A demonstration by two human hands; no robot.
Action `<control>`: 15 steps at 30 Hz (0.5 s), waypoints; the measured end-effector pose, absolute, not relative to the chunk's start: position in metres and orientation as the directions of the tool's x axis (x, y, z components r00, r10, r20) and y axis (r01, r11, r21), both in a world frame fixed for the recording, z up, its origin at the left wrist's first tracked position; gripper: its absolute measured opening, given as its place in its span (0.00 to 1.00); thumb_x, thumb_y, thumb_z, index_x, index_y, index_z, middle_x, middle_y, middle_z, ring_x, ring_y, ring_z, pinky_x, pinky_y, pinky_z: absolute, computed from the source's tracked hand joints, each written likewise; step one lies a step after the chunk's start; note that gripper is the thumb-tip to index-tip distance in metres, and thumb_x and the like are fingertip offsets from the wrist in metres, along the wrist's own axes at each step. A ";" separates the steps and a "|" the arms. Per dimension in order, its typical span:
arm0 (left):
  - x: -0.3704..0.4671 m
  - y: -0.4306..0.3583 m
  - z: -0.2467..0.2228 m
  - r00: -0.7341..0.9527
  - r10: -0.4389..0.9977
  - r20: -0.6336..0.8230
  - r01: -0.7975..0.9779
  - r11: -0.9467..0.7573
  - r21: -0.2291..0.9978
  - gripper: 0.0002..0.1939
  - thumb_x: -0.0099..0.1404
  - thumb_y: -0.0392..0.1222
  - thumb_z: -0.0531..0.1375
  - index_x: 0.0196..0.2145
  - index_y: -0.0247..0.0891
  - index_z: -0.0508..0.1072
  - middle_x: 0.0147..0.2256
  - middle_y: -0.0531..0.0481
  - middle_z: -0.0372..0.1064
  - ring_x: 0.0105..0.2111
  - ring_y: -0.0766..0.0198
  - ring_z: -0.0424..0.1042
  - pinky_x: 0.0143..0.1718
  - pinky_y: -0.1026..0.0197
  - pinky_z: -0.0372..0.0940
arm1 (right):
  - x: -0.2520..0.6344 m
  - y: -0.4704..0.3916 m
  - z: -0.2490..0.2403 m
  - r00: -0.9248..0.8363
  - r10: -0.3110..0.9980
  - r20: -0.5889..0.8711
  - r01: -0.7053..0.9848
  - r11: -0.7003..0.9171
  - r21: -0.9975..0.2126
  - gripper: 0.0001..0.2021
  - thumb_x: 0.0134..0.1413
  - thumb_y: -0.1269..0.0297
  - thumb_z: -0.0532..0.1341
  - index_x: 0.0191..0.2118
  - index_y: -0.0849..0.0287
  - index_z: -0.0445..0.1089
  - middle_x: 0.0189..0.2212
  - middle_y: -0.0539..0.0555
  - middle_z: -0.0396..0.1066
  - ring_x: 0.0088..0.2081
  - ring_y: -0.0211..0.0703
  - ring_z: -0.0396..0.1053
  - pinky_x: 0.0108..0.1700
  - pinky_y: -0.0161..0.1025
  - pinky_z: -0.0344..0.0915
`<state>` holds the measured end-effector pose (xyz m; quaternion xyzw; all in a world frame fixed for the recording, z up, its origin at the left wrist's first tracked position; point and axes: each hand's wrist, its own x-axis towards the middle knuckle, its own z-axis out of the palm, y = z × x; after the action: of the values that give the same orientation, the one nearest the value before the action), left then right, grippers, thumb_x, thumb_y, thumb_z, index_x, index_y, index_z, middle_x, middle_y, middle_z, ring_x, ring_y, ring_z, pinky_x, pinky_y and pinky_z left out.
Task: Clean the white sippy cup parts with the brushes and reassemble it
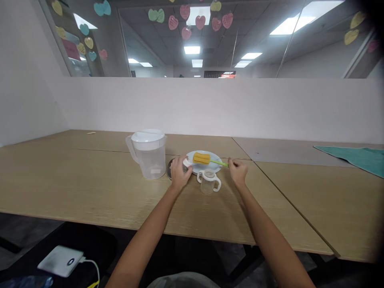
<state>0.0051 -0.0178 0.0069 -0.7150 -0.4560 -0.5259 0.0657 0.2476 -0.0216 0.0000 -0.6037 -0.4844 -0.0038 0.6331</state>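
Observation:
My right hand (238, 171) is closed round the thin green handle of a bottle brush (201, 158) with a yellow sponge head. The sponge lies over a white plate (216, 156). My left hand (179, 173) grips a small white piece (187, 162) close to the sponge; its exact kind is too small to tell. Between my hands, in front of the plate, stands a clear baby cup (207, 185) with two white handles and an open top. A dark round object (169, 169) is partly hidden behind my left hand.
Left of my left hand stands a clear plastic pitcher (150, 158) with a white lid. A teal cloth (357, 156) lies at the far right of the wooden table (90, 184). Below the table's front edge, a white power bank (61, 260) with a cable rests on a dark surface.

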 end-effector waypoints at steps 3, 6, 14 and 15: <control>-0.002 -0.012 0.006 0.012 0.608 0.794 0.816 -0.464 0.344 0.08 0.57 0.40 0.56 0.36 0.40 0.67 0.39 0.48 0.66 0.41 0.56 0.64 0.44 0.56 0.56 | 0.253 -0.022 0.000 0.625 0.475 0.620 0.527 0.329 -0.783 0.22 0.50 0.54 0.53 0.14 0.59 0.48 0.15 0.45 0.41 0.20 0.30 0.43 0.24 0.33 0.43; -0.009 -0.004 0.001 -0.002 0.648 0.762 0.898 -0.334 0.286 0.07 0.56 0.43 0.56 0.33 0.38 0.68 0.35 0.46 0.66 0.39 0.54 0.63 0.42 0.54 0.56 | 0.258 -0.022 0.001 0.709 0.383 0.592 0.480 0.352 -0.804 0.21 0.50 0.56 0.54 0.14 0.59 0.49 0.16 0.45 0.40 0.20 0.30 0.43 0.24 0.33 0.43; -0.018 0.001 -0.005 0.154 0.684 0.713 0.945 -0.312 0.094 0.10 0.55 0.45 0.56 0.29 0.37 0.72 0.33 0.41 0.68 0.42 0.51 0.62 0.44 0.51 0.54 | 0.254 -0.023 0.000 0.641 0.380 0.667 0.584 0.322 -0.745 0.22 0.52 0.56 0.54 0.14 0.60 0.48 0.16 0.45 0.40 0.20 0.29 0.43 0.25 0.33 0.43; -0.017 0.001 -0.005 0.145 0.687 0.712 0.946 -0.306 0.102 0.09 0.55 0.45 0.56 0.29 0.37 0.71 0.33 0.41 0.69 0.42 0.51 0.62 0.44 0.51 0.54 | 0.253 -0.024 0.000 0.619 0.378 0.688 0.612 0.318 -0.724 0.22 0.52 0.56 0.53 0.14 0.60 0.48 0.15 0.45 0.40 0.20 0.29 0.42 0.25 0.33 0.43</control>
<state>-0.0172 0.0009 -0.0048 -0.7325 -0.5576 -0.3413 0.1899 0.2532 -0.0237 -0.0001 -0.5778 -0.4283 -0.0846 0.6896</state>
